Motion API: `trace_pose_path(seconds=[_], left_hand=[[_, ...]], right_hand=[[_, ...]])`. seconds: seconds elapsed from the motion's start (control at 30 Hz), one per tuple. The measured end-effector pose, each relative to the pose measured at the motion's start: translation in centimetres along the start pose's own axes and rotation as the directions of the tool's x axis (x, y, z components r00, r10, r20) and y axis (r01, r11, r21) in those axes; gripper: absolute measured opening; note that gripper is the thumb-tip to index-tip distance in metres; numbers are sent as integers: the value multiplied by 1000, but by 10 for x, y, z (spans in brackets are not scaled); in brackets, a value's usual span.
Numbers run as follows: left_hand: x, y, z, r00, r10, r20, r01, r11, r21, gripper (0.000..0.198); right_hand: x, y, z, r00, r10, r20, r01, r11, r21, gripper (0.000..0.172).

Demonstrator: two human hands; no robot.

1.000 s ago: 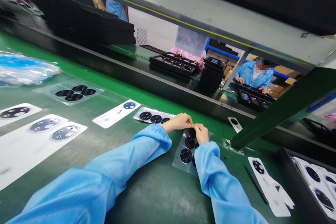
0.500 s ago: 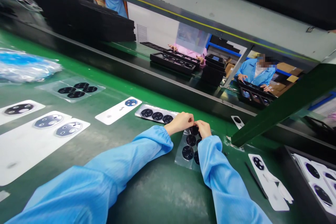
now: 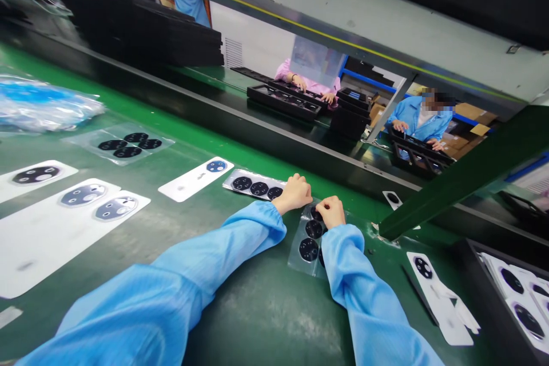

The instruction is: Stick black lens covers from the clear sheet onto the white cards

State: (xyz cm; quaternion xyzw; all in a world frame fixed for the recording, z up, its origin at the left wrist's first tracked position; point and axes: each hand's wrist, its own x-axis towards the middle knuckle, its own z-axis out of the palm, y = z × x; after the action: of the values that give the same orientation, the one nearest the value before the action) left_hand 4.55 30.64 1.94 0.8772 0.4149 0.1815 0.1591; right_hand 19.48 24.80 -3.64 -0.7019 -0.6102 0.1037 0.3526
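A clear film sheet (image 3: pixel 297 260) bearing round black lens covers (image 3: pixel 308 250) lies on the green bench. My right hand (image 3: pixel 333 213) is over the sheet's far end, its fingers pinched together by the topmost black disc; what is between the fingertips is too small to make out. Just left of it, my left hand (image 3: pixel 295 192) is curled closed, and its fingertips are hidden. That hand is beside a strip of three black lens covers (image 3: pixel 258 189) in clear wrapping. Further left lies a white phone-back-shaped panel (image 3: pixel 189 183) with a blue-filmed lens area.
More white panels (image 3: pixel 51 240) and a film of black discs (image 3: pixel 127 152) lie left, near a plastic bag pile (image 3: pixel 43 106). At right are a panel (image 3: pixel 446 311), dark tweezers-like tool (image 3: pixel 418 295), black tray (image 3: pixel 476 274) and green post (image 3: pixel 463 171). Co-workers sit beyond the divider.
My hands, close together at the sheet's far end before, have drawn apart slightly. My left hand has turned and shifted left, while my right hand stays by the top disc.
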Motion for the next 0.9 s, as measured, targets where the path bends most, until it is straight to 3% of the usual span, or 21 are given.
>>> trace_pose_path(seconds=[0.27, 0.5, 0.67, 0.9], left_hand=[[1, -1, 15, 990, 37, -138, -15, 987, 158, 32], [-1, 3, 11, 971, 48, -233, -25, 994, 103, 32], [-4, 15, 23, 971, 206, -123, -209, 978, -10, 27], [4, 12, 41, 964, 267, 1, -265, 958, -114, 27]], right_hand=[[-32, 7, -20, 991, -133, 16, 134, 978, -162, 15], [-49, 0, -32, 987, -158, 4, 155, 969, -191, 15], [-49, -3, -29, 986, -166, -5, 161, 963, -214, 15], [-54, -10, -36, 962, -274, -9, 264, 933, -246, 15]])
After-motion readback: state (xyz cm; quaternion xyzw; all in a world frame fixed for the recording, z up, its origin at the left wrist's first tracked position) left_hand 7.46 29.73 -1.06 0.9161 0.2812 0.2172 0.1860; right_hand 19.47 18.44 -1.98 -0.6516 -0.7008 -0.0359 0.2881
